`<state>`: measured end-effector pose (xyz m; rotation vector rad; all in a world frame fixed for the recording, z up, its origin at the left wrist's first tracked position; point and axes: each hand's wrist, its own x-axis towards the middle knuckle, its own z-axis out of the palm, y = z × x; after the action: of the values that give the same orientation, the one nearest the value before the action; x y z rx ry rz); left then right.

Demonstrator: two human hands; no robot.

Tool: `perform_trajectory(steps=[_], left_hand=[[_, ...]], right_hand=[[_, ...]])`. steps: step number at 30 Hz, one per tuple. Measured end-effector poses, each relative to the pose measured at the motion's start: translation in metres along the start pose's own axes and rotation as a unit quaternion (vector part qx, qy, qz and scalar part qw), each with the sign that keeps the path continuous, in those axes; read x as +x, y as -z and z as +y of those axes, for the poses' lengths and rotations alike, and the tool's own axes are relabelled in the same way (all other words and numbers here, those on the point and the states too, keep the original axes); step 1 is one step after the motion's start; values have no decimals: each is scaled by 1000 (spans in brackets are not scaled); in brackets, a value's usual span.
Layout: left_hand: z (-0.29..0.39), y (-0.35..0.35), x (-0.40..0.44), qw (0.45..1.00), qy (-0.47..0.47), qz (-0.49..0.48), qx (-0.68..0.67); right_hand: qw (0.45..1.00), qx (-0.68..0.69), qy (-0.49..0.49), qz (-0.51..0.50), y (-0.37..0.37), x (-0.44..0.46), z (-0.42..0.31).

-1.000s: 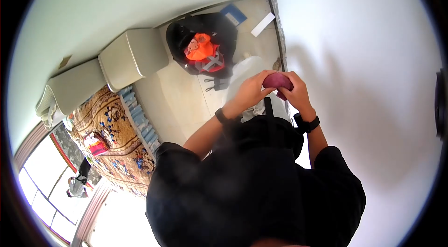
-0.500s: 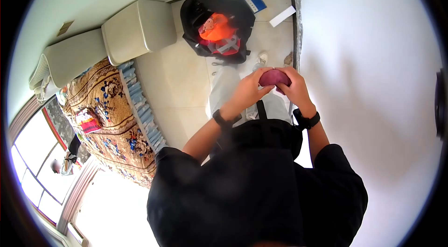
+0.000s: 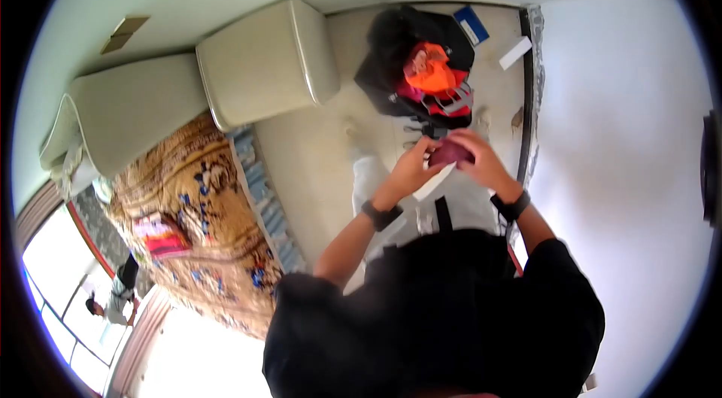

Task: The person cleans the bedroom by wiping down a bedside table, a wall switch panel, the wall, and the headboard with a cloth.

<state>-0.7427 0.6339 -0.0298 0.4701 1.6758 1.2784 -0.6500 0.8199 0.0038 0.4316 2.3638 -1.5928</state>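
Observation:
Both hands are raised in front of my body, around a maroon, rounded, soft-looking bundle (image 3: 450, 154). My left hand (image 3: 412, 169) grips its left side, with the thumb and fingers curled in. On the opposite side my right hand (image 3: 483, 162) wraps over the top and right edge. What the bundle is made of cannot be told, as the fingers cover part of it. Just beyond the hands a black bag (image 3: 380, 71) lies open on the floor, with orange cloth (image 3: 430, 69) and red and grey items inside.
Left of the bag stand a beige cabinet (image 3: 259, 67) and a second beige piece (image 3: 139, 108). A bed with a patterned cover (image 3: 203, 206) holds a red-pink package (image 3: 162, 235). A blue packet (image 3: 471, 25) and white box (image 3: 515, 53) lie by the wall. Another person (image 3: 116, 306) is near the window.
My view has shifted, so the bag and bed now appear farther right and lower. Both hands still hold the maroon bundle, and their fingers have moved on it.

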Motion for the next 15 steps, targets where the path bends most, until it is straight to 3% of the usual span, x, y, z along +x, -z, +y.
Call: perform_trajectory(steps=[1,2,3,6,10,15], left_hand=[[-27,20,-8,997,-62,38,11],[-34,47,-16,999,-7,31,-4],[-56,68,-19,999,-9,37,7],[-82,116,-47,996,35,76,-26],[-103,151,-48,982,73,173,-30],[-115,197,-19,976,90,193,39]], right_hand=[[1000,-6,17,11,-27,10,-7],[999,-10,33,14,-48,24,-15],[999,29,31,-26,-63,39,-37],[999,-20,10,-39,-113,77,-65],[998,-46,3,-45,-160,119,-67],[999,-26,23,-18,-190,184,-53]])
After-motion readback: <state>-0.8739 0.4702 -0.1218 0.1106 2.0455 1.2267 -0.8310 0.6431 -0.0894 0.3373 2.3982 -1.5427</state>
